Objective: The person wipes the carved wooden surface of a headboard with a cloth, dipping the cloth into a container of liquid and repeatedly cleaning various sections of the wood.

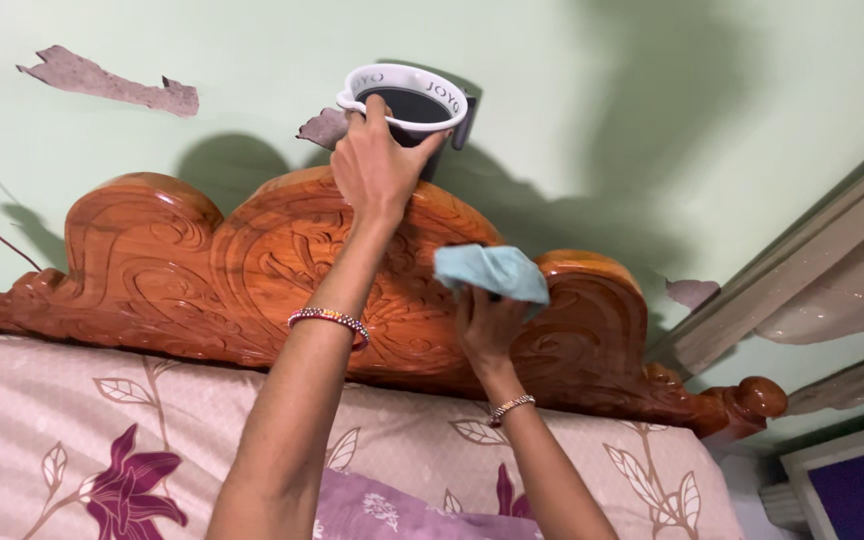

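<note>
Cloth [492,273] against carved wooden headboard [252,270]

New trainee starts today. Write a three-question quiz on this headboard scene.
1. True or false: the right hand presses a light blue cloth on the carved wooden headboard.
2. What does the left hand hold? A) a dark container with a white rim B) a spray bottle C) a brush
3. What colour is the wall behind the headboard?

Key: 1 true; 2 A, the container is held at the headboard's top; 3 pale green, with peeled patches.
</note>
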